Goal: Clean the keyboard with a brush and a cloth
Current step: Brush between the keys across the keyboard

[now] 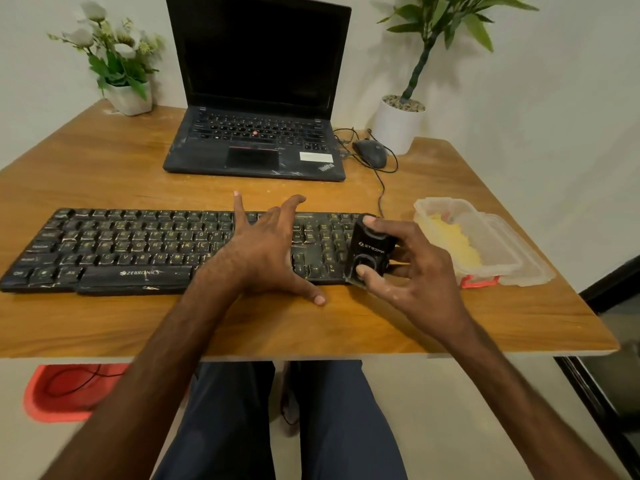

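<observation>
A dusty black keyboard (131, 247) lies across the near half of the wooden table (104, 168). My left hand (266, 251) hovers over its right-middle keys with fingers spread and straight, holding nothing. My right hand (412, 271) grips a small black brush block (372, 251) at the keyboard's right end, thumb on its lower part and a finger on top. The bristles are hidden. A yellow cloth (453, 240) lies inside a clear plastic container (491, 247) to the right of the keyboard.
An open black laptop (256, 147) stands behind the keyboard. A wired mouse (370, 153) lies to its right, its cable running toward the keyboard. Potted plants stand at the back left (130, 98) and back right (398, 123). A red object (69, 393) lies on the floor.
</observation>
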`<state>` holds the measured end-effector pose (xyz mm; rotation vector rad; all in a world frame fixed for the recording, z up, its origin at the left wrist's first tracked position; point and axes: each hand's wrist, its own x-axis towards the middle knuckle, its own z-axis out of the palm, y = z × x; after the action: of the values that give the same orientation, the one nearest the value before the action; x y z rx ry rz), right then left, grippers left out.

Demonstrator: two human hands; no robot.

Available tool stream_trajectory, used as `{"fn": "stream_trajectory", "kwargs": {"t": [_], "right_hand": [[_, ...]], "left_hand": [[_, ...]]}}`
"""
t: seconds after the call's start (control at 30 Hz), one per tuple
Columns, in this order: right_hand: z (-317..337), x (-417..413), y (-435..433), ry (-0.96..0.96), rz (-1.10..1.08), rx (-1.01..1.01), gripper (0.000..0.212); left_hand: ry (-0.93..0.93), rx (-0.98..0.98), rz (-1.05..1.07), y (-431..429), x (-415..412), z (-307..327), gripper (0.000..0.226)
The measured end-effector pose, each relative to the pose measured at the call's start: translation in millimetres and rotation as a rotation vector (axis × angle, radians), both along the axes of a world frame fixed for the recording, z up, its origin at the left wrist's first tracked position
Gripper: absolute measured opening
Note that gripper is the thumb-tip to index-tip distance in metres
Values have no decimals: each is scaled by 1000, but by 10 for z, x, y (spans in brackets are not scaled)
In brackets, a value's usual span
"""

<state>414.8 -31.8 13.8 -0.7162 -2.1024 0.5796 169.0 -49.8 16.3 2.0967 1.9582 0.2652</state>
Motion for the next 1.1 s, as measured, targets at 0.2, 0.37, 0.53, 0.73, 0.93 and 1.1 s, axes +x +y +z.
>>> {"fn": "stream_trajectory", "kwargs": {"t": [0.2,0.37,0.53,0.73,0.93,1.1], "right_hand": [[-28,37,44,75,-142,39,64],[-44,-217,-131,78,48,6,63],[95,-347,185,38,-49,6,59],[44,-456,12,28,102,18,61],[146,-452,317,54,-19,-11,59],[46,-579,-12,108,207,-120,62]], "left_hand": [[28,3,-10,-8,-6,24,153],[36,-1,-21,-34,-26,21,153],[38,-5,-16,-36,-29,20,152],[45,21,-33,-14,-47,-30,153],[73,-25,-36,-25,-84,8,156],[74,-71,-15,-122,-345,35,158]]}}
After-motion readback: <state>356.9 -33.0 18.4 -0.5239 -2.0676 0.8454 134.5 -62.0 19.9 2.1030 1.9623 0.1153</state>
